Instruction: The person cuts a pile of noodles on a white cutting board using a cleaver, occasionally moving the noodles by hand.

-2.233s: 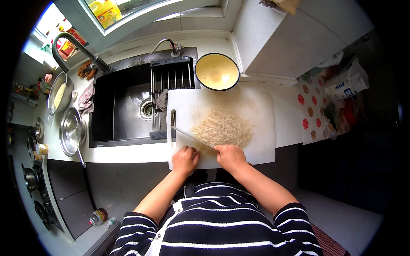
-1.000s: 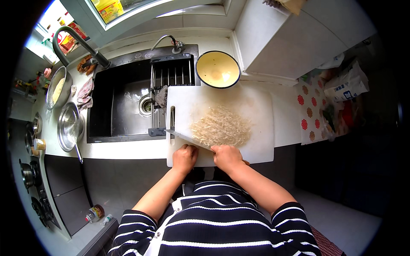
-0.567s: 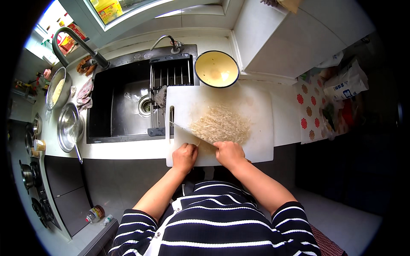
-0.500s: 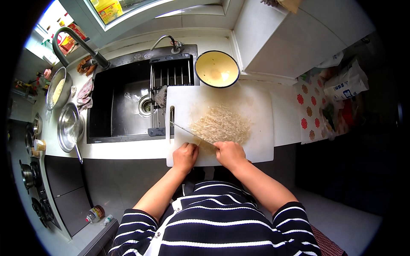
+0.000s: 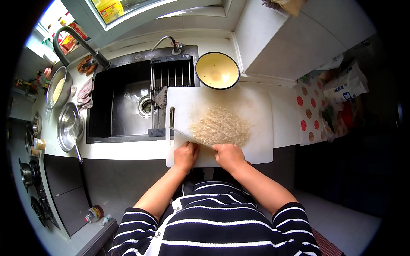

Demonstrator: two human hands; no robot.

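My right hand (image 5: 230,156) grips a knife (image 5: 191,137) by its handle at the near side of a white cutting board (image 5: 260,147). The thin blade points to the left and slightly away from me, just beyond my left hand (image 5: 186,156). The left fingers are curled down at the board's near edge, beside the blade. What lies under them is hidden. Past the knife, a loose pile of pale, thin shreds (image 5: 223,126) covers the middle of the board.
A cream bowl with a dark rim (image 5: 217,70) stands behind the board. To the left is a black sink (image 5: 121,96) with a rack (image 5: 171,72). A metal strainer (image 5: 68,126) and a pan (image 5: 59,88) sit farther left. A flower-patterned cloth (image 5: 311,112) lies right.
The knife's tip has come slightly nearer to me, and the blade lies at a slightly different angle. Both hands stay in nearly the same place; the pile looks the same.
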